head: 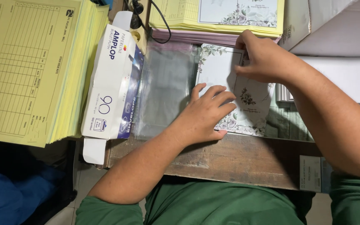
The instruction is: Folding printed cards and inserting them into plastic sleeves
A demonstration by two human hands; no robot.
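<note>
A brown wooden table [238, 160] holds paper stacks. In the middle lies a flowery card [246, 104], thin, light and bendy. The left hand [207, 112] presses it flat, fingers spread. The right hand [263, 58] pinches its far edge, a good place to hold.

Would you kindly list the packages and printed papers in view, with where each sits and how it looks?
Envelope box: left of the hands, long, white and blue, end flaps open.
Clear plastic sleeves: centre, glossy stack.
Floral card: under both hands, pale, flower borders.
Yellow form pads: far left, ruled grids.
</note>
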